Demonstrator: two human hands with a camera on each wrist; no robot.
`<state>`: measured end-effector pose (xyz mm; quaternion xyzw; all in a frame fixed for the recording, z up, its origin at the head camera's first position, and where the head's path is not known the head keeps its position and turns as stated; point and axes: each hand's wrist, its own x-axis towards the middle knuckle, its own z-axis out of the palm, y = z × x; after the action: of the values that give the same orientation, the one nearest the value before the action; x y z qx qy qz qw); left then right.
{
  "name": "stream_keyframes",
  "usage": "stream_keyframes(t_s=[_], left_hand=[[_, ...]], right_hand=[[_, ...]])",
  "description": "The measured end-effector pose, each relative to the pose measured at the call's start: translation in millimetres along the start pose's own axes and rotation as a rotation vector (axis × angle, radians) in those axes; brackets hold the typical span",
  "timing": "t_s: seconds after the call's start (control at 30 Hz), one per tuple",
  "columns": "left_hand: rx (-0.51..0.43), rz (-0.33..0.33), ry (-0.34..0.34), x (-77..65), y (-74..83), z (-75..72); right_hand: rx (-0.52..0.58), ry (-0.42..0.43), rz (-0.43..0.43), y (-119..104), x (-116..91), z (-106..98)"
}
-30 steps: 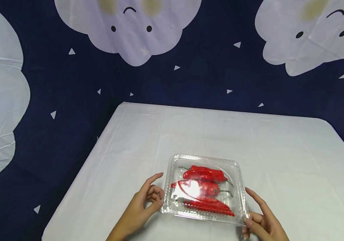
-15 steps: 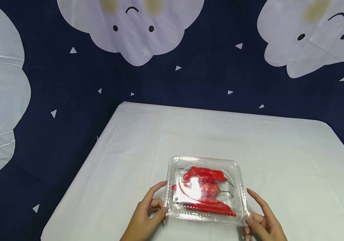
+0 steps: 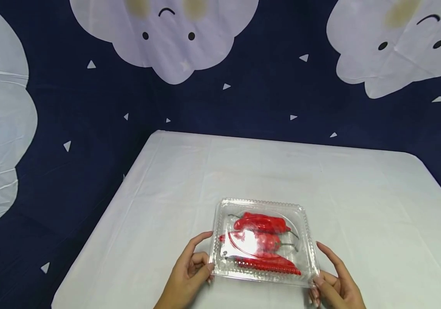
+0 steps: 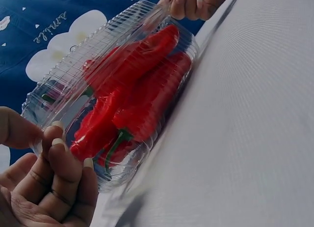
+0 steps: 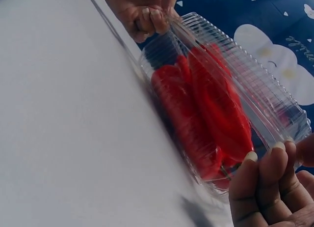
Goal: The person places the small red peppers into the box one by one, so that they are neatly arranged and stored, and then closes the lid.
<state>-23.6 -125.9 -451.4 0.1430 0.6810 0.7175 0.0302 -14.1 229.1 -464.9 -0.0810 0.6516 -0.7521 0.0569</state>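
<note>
A clear plastic clamshell box (image 3: 266, 281) with a ridged rim lies in front of me in the head view, its lid down. Several red peppers (image 3: 260, 223) with green stems show through it. At the box's near left corner my left hand (image 3: 189, 270) pinches the rim between thumb and fingers. My right hand (image 3: 338, 283) pinches the near right corner in the same way. From the left wrist view, the peppers (image 4: 147, 89) are stacked inside, and the fingers of the left hand (image 4: 54, 183) curl at the rim. Glare on the lid hides part of the middle pepper.
The box is on a table with a white cloth (image 3: 166, 193). Behind it hangs a dark blue cloth (image 3: 263, 107) printed with white clouds and small triangles.
My left hand has shifted right and slightly down, its index finger now against the box's left edge. The right hand and the box have stayed nearly in place.
</note>
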Motion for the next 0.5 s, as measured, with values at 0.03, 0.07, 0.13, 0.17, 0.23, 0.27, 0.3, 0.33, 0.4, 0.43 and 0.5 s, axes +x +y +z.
stream_keyframes(t_s=[0.03,0.07,0.13,0.17,0.23,0.27,0.3,0.33,0.4,0.43,0.5], left_hand=[[-0.007,0.007,-0.009,1.2,-0.6,0.2],[-0.015,-0.003,-0.012,2.3,-0.9,0.6],[-0.027,-0.023,-0.023,4.4,-1.2,1.1],[-0.031,-0.041,-0.026,5.5,-1.1,1.3],[-0.038,-0.073,-0.034,7.9,-1.0,1.2],[-0.037,-0.082,-0.039,9.0,-1.3,0.9],[-0.029,-0.086,-0.048,10.0,-1.4,0.5],[-0.022,-0.088,-0.057,10.7,-1.8,-0.1],[-0.010,-0.091,-0.074,10.9,-3.3,-2.4],[-0.003,-0.086,-0.080,10.5,-4.1,-3.8],[-0.002,-0.081,-0.086,9.2,-5.5,-6.5]], right_hand=[[-0.002,0.017,-0.008,0,-3,1],[-0.010,0.035,-0.013,-1,-5,2],[-0.018,0.064,-0.023,-1,-10,4],[-0.019,0.082,-0.025,-1,-13,5],[-0.015,0.101,-0.033,0,-17,6],[-0.017,0.110,-0.033,0,-19,7],[-0.007,0.116,-0.043,1,-20,8],[0.001,0.123,-0.047,2,-22,9],[0.023,0.121,-0.071,4,-24,11],[0.036,0.121,-0.082,5,-25,12],[0.058,0.126,-0.102,7,-26,16]])
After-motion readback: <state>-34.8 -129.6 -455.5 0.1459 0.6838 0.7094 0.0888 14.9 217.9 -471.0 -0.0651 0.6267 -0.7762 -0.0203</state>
